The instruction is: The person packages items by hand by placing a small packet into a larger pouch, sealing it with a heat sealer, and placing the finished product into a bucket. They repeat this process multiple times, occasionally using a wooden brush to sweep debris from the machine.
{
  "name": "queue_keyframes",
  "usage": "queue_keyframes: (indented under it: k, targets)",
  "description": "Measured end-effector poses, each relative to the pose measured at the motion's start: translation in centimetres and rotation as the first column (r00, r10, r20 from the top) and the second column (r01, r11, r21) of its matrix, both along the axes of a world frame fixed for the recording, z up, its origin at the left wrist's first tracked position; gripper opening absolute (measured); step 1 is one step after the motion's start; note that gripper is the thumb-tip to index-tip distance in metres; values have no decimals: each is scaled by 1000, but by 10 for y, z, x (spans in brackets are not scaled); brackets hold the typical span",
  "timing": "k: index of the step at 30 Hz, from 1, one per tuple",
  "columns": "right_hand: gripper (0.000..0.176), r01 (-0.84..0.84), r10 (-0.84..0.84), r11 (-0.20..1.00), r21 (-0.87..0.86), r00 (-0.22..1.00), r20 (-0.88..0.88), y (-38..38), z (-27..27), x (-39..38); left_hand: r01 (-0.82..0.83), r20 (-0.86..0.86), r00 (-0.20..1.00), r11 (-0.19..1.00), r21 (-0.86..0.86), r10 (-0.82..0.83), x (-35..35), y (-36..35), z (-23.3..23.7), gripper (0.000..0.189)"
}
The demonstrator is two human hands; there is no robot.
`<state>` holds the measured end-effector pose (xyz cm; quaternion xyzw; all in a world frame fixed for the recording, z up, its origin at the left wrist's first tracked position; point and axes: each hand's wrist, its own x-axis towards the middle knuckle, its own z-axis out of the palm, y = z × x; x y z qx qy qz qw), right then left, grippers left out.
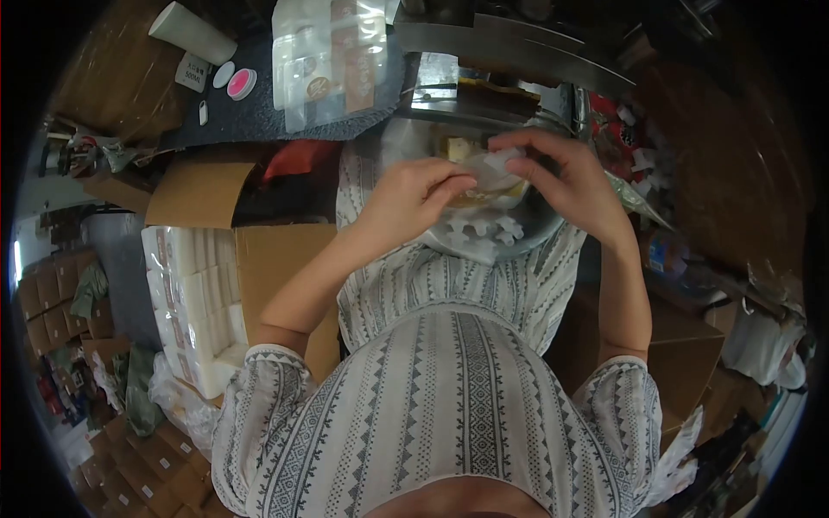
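A round metal bowl [546, 240] rests at my lap, with several small whitish plastic pieces [484, 230] in its near side. Above it, my left hand [416, 197] pinches the left edge of a small translucent plastic bag [494, 171] between thumb and fingers. My right hand [566, 180] grips the same bag from the right, thumb and forefinger at its upper edge. Yellowish contents show below and behind the bag, partly covered by it and by my fingers.
Printed clear packaging bags [332, 65] lie on the dark mat beyond, beside a round pink-topped container [242, 83] and a white cup [192, 33]. An opened cardboard box [285, 276] stands left, next to stacked white packs [194, 293]. A metal machine edge [509, 39] runs across the far side.
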<state>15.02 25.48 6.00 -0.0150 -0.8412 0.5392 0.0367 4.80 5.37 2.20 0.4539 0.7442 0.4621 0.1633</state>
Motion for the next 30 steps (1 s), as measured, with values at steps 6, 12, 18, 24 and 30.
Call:
queue_keyframes:
  k: [6,12,18,24,30]
  targets:
    - [30,367,-354,920,134,928,-116,13,-24,1,-49,623,775,993,-112,108,-19,38,-16,24]
    - [31,470,-465,857,211,882,-75,35,-24,21,-193,847,520,981,-8,110,-45,71,-15,32]
    - [33,628,-571,583,515,768,-290,120,-85,3,-158,850,512,986,-50,125,-51,63,-26,35]
    - [40,614,-628,497,613,742,-235,116,-93,1,-55,861,507,998,-9,35,-48,54,-31,42]
    - [42,609,-656,462,645,724,-213,111,-92,0,-101,886,453,993,-63,102,-47,56,-31,41]
